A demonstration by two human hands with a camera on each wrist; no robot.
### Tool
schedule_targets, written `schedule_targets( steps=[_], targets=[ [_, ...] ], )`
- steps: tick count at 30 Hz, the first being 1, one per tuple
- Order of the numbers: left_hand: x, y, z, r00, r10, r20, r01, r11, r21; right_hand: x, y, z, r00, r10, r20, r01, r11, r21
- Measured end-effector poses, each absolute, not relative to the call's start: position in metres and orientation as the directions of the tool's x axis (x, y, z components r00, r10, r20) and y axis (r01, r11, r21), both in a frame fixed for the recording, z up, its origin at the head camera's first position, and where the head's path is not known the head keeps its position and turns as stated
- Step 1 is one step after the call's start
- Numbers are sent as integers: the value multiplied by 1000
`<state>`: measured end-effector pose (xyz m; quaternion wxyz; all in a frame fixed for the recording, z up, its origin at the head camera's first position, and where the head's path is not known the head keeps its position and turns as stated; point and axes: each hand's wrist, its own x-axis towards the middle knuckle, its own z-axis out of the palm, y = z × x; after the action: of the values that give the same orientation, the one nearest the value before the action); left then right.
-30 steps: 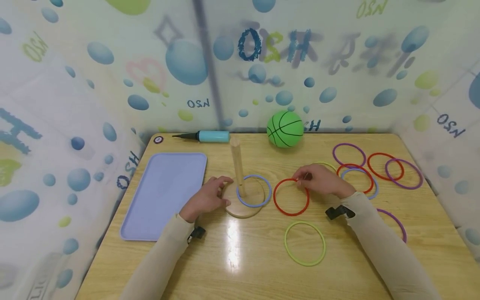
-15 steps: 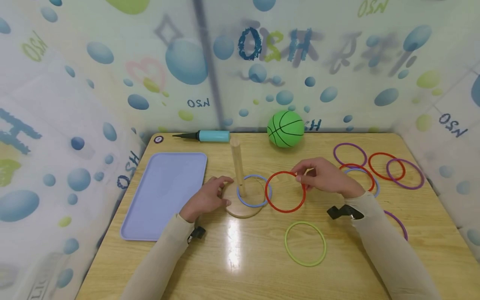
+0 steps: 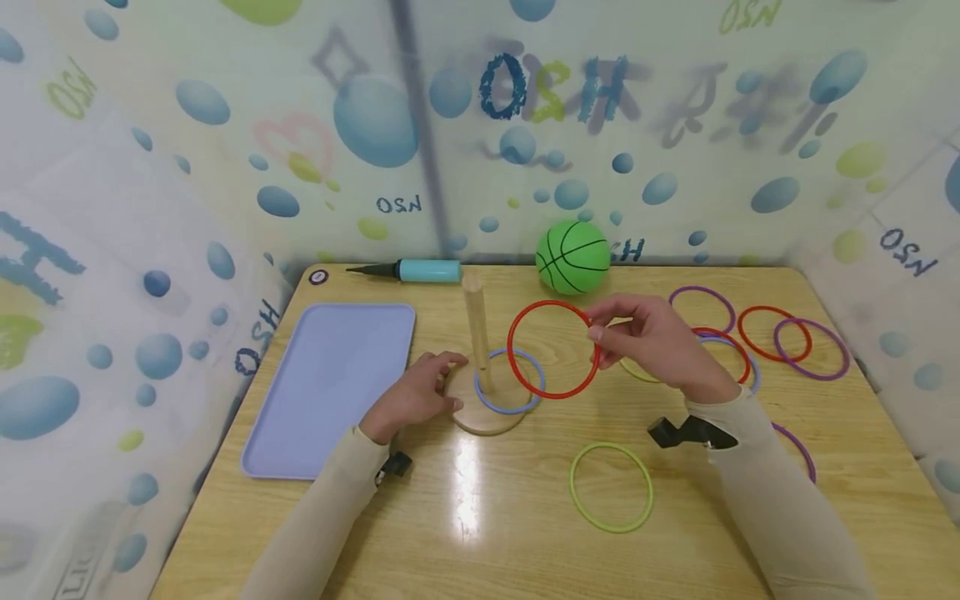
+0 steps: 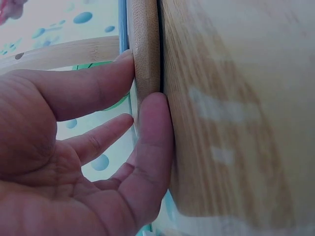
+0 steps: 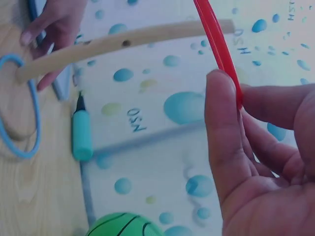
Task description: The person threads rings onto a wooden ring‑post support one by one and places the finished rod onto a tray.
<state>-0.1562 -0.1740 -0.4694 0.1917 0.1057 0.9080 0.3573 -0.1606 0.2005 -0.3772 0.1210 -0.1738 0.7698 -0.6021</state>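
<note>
My right hand pinches a red ring between thumb and fingers, raised over the table; its lower left part overlaps the stand in the head view. The stand has a round wooden base and an upright wooden peg. Around the foot of the peg lies a blue ring. My left hand holds the base's left edge; in the left wrist view the thumb and a finger press against the rim. Part of a yellow-green ring shows behind my right hand.
A lilac tray lies left of the stand. Behind are a blue pump and a green ball. Several red, purple and blue rings lie at right; a yellow-green ring lies nearer. A patterned curtain closes off the back.
My right hand has lifted the red ring off the table, moving it up and left toward the peg. My left hand stays at the base.
</note>
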Motion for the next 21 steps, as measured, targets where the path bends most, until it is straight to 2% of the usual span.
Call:
schedule_targets(
  steps=[13, 21],
  targets=[
    [-156, -176, -468, -903, 337, -266, 64, 717, 694, -153, 165, -347, -915, -327, 236, -210, -112, -971],
    [-158, -174, -468, -899, 327, -291, 32, 712, 702, -167, 137, -354, -907, -349, 236, -151, -254, -955]
  ],
)
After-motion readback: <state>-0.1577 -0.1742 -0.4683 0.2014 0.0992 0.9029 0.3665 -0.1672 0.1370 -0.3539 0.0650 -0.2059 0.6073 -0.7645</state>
